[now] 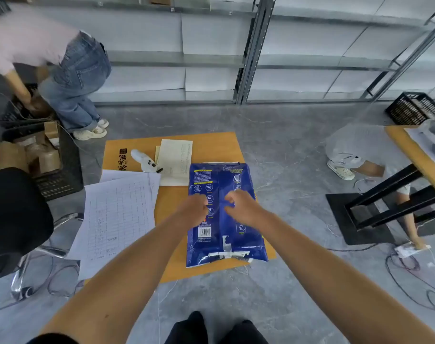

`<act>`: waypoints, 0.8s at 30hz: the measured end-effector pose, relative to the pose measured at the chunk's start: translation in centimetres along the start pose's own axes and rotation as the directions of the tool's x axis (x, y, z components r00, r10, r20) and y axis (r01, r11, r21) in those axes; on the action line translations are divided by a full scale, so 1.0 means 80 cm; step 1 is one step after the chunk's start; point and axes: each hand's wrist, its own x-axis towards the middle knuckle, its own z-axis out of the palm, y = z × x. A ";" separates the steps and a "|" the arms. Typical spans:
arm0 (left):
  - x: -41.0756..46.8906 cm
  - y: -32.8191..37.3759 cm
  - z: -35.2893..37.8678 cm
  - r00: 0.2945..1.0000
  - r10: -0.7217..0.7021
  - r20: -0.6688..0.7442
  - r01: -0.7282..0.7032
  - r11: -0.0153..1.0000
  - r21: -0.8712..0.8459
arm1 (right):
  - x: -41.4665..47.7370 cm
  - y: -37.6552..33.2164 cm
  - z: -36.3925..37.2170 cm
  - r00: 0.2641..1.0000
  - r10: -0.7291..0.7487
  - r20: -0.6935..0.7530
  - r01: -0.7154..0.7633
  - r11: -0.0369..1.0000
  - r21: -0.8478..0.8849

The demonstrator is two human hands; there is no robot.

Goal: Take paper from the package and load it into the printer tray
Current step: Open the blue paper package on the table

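Glossy blue plastic wrapper of a paper package [225,214] lies flat under both bare hands, which meet over its middle seam. The left hand [194,207] is curled, knuckles up, on the left half of the wrapper; whether its fingers pinch the film cannot be told. The right hand [238,204] sits just beside it on the right half, fingers bent and partly spread, seemingly reaching for the seam, not yet closed on it. Both are about equally near the seam. The package's long axis runs straight away from the person, its torn, taped end nearest the body. Beneath lies a small orange wooden table [176,194]. Left of the hands rest white printed grid sheets [117,209]; beyond them a white handheld controller [144,160] and a cream notepad [176,162]. No printer tray is clearly visible.
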 end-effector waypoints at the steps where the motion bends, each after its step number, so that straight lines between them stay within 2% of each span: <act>1: -0.006 -0.006 0.013 0.998 -0.016 0.067 0.016 1.000 0.000 | -0.014 0.006 0.012 0.998 0.035 0.046 -0.033 0.999 -0.033; 3: -0.015 -0.021 0.042 0.991 -0.019 0.130 0.023 0.999 -0.031 | -0.036 0.024 0.037 0.990 0.065 0.121 -0.055 0.995 -0.085; 5: -0.026 -0.033 0.068 0.993 0.008 0.119 -0.006 1.000 -0.015 | -0.059 0.044 0.062 0.977 0.086 0.194 -0.058 0.987 -0.148; 8: -0.033 -0.034 0.081 0.998 0.049 0.033 -0.049 0.999 0.005 | -0.065 0.060 0.079 0.994 0.046 0.101 -0.024 0.978 -0.205; 12: -0.035 -0.031 0.097 0.998 0.058 0.002 -0.058 0.996 0.071 | -0.069 0.063 0.095 0.998 -0.025 0.057 0.039 0.967 -0.250; 14: -0.036 -0.028 0.106 0.998 0.056 -0.022 -0.054 0.995 0.083 | -0.072 0.064 0.099 0.999 -0.044 0.005 0.044 0.973 -0.226; 17: -0.038 -0.022 0.119 0.997 0.056 -0.054 -0.049 0.992 0.112 | -0.078 0.065 0.105 0.997 -0.042 -0.072 0.034 0.994 -0.104; 24: -0.039 -0.011 0.121 0.994 -0.108 -0.029 0.107 0.993 -0.044 | -0.068 0.059 0.105 0.993 -0.059 -0.104 0.048 0.993 -0.110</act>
